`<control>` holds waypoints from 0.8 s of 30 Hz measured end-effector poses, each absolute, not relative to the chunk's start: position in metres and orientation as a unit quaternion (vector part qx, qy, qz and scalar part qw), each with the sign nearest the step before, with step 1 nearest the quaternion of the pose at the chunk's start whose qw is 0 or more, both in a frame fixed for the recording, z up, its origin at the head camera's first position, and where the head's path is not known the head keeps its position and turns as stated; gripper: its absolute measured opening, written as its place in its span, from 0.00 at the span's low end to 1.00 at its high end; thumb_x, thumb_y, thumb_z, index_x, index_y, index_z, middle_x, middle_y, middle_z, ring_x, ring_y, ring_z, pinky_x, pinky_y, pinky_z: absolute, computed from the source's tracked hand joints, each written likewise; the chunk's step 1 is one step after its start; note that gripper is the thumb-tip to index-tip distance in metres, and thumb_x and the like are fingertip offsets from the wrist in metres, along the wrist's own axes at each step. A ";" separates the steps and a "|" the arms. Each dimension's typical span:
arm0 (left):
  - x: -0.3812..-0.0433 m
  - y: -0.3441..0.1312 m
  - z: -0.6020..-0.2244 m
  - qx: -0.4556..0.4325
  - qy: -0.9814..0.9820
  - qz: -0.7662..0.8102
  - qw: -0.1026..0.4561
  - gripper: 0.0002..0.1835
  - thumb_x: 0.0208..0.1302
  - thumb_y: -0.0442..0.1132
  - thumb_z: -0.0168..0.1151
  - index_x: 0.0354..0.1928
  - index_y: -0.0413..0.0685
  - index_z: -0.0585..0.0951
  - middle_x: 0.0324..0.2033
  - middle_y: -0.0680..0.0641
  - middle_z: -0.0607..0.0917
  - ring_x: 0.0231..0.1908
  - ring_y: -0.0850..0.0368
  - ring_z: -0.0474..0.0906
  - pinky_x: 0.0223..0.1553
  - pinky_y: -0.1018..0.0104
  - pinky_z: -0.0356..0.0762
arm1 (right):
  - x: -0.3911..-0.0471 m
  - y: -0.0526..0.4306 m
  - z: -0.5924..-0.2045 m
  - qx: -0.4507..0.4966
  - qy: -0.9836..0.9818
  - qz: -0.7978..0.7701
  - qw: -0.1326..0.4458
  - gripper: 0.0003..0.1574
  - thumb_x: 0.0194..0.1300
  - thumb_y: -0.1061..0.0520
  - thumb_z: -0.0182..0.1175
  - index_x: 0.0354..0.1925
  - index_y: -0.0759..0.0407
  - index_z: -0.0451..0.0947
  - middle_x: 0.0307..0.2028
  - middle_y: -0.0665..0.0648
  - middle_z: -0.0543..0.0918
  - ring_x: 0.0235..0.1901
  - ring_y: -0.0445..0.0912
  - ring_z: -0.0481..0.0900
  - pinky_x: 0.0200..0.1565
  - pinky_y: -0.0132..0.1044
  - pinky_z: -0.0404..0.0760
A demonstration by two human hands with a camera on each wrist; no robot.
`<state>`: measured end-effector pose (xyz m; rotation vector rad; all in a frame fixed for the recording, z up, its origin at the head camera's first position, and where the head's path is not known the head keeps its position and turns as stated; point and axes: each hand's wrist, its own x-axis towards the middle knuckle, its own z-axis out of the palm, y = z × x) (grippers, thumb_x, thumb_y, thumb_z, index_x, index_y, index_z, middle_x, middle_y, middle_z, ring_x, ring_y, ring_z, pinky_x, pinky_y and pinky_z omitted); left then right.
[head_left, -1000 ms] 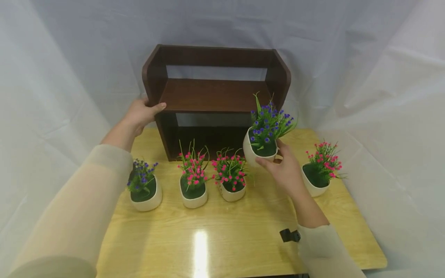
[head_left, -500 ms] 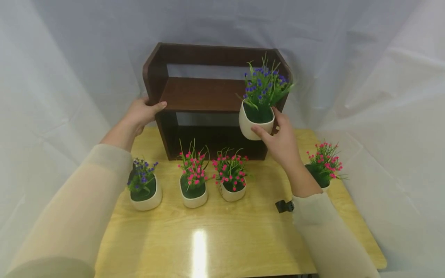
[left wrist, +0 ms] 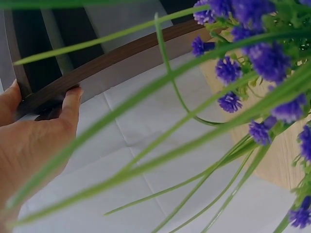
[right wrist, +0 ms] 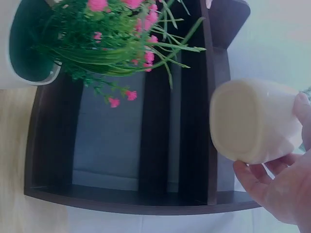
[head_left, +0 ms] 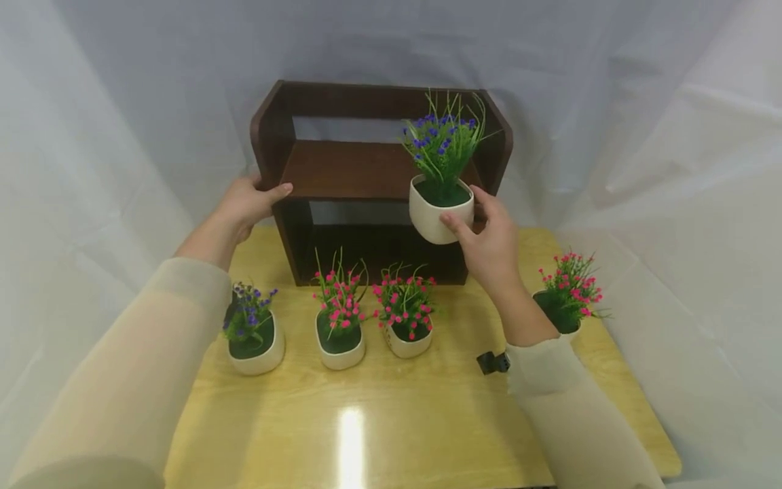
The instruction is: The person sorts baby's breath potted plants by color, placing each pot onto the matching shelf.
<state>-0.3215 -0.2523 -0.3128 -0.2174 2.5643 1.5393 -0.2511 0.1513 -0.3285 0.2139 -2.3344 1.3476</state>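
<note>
My right hand (head_left: 491, 248) grips a white flowerpot (head_left: 436, 221) with artificial purple flowers and long grassy leaves. It hangs in front of the dark brown two-tier shelf (head_left: 354, 170), near the right end of the middle board. From below, the right wrist view shows the pot's bare base (right wrist: 235, 121), with thumb and fingers on opposite sides of the pot. My left hand (head_left: 247, 202) holds the shelf's left side panel, thumb at the front edge and the other fingers mostly hidden behind. Purple flowers (left wrist: 267, 60) fill much of the left wrist view.
On the wooden table (head_left: 403, 421) in front of the shelf stand a purple-flowered pot (head_left: 259, 353) at left and two pink-flowered pots (head_left: 342, 353) in the middle. Another pink-flowered plant (head_left: 571, 288) is at right, partly behind my right forearm. White sheeting (head_left: 611, 115) surrounds the table.
My right hand has lifted the purple flowerpot up and a little to the left, and the pot has turned more upright. My left hand stays on the shelf's side.
</note>
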 end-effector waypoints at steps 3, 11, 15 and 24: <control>-0.320 -0.253 -0.313 -0.071 0.854 0.511 0.069 0.57 0.79 0.65 0.58 0.88 0.43 0.37 0.88 0.34 0.44 0.83 0.29 0.57 0.87 0.37 0.52 | -0.253 0.150 -0.324 0.066 -0.835 0.498 0.224 0.46 0.70 0.48 0.76 0.78 0.64 0.71 0.65 0.68 0.81 0.63 0.57 0.82 0.63 0.52 0.87; -0.320 -0.252 -0.313 -0.066 0.849 0.519 0.069 0.56 0.79 0.65 0.58 0.89 0.44 0.38 0.88 0.35 0.46 0.85 0.31 0.55 0.87 0.38 0.52 | -0.264 0.147 -0.319 0.040 -0.834 0.501 0.228 0.49 0.70 0.43 0.76 0.78 0.62 0.71 0.66 0.66 0.81 0.65 0.54 0.83 0.66 0.48 0.87; -0.320 -0.252 -0.313 -0.066 0.849 0.520 0.069 0.57 0.79 0.65 0.58 0.89 0.43 0.38 0.88 0.35 0.46 0.84 0.30 0.56 0.87 0.38 0.53 | -0.272 0.146 -0.319 0.033 -0.833 0.503 0.227 0.49 0.69 0.43 0.76 0.78 0.62 0.71 0.66 0.67 0.81 0.66 0.55 0.83 0.67 0.47 0.87; -0.319 -0.252 -0.311 -0.071 0.847 0.522 0.070 0.58 0.78 0.65 0.59 0.89 0.43 0.37 0.88 0.35 0.45 0.83 0.29 0.59 0.87 0.39 0.53 | -0.291 0.142 -0.318 0.017 -0.848 0.474 0.235 0.52 0.68 0.41 0.77 0.78 0.63 0.70 0.67 0.67 0.80 0.66 0.57 0.80 0.66 0.49 0.87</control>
